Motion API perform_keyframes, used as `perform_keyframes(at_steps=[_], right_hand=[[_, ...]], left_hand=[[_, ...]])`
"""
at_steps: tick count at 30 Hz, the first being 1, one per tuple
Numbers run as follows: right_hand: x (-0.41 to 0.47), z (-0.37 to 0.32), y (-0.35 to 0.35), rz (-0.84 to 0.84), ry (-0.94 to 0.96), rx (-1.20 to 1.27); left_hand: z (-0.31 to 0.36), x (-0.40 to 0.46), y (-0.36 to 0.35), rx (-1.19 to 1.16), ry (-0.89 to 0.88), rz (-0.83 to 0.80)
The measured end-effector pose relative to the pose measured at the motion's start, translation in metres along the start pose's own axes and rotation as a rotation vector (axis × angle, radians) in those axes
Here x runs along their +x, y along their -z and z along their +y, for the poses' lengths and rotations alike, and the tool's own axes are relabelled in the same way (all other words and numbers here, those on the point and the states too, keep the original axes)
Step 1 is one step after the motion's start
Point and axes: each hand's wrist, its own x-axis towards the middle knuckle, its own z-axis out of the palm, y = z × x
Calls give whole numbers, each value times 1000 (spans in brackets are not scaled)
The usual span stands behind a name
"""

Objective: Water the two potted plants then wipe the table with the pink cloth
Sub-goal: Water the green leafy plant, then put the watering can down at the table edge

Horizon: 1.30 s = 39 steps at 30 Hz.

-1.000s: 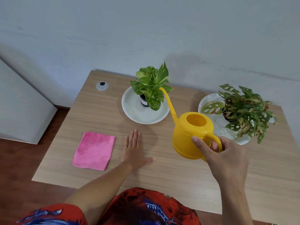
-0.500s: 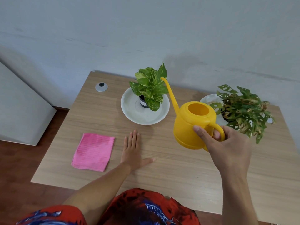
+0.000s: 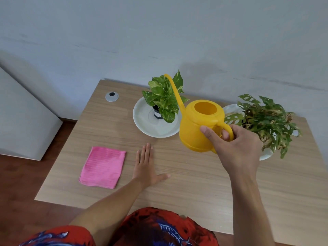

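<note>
Your right hand (image 3: 237, 150) grips the yellow watering can (image 3: 198, 128) by its loop handle: the fingers (image 3: 225, 134) curl through the loop and the thumb lies against the can's side. The can is held off the desk (image 3: 195, 183), between the two plants, its long thin spout (image 3: 174, 91) rising up and to the left across the leaves of the left potted plant (image 3: 164, 99). The fill hole on top faces the camera; whether water is running from the spout cannot be told.

The left potted plant, with broad variegated leaves, stands in a small dark pot on a white plate (image 3: 143, 121) toward the back of the desk. The right potted plant (image 3: 266, 119), with holed and partly browned leaves, stands on a second white plate (image 3: 265, 156) at the right, just behind your right hand.

Your left hand (image 3: 146, 167) rests palm down on the desk, fingers straight and close together, thumb spread to the right. The pink cloth (image 3: 103, 168) lies flat just to the left of that hand, apart from it. A round grey cable grommet (image 3: 111, 96) sits in the far left corner of the desk.
</note>
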Motion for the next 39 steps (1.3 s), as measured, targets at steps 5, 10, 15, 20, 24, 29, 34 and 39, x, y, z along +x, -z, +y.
perform_keyframes(at_steps=[5,10,15,20,24,29,34,39], right_hand=[[-7,17,-9,5,-69,121],[-18,41,-11,52,-110,302],[-26,61,0,125,-152,426],[-41,83,24,256,-236,460],[-59,111,49,369,-320,460],[-90,162,93,540,-445,409],[-115,219,143,708,-565,326],[-127,280,196,794,-666,277]], left_hand=[[1,0,2,26,14,-33],[4,0,3,31,44,-61],[19,4,9,87,-6,-46],[62,10,2,196,-192,-56],[113,16,-12,163,-382,-80],[194,12,-42,234,-592,-170],[273,-4,-74,214,-716,-187],[350,-13,-103,241,-791,-218]])
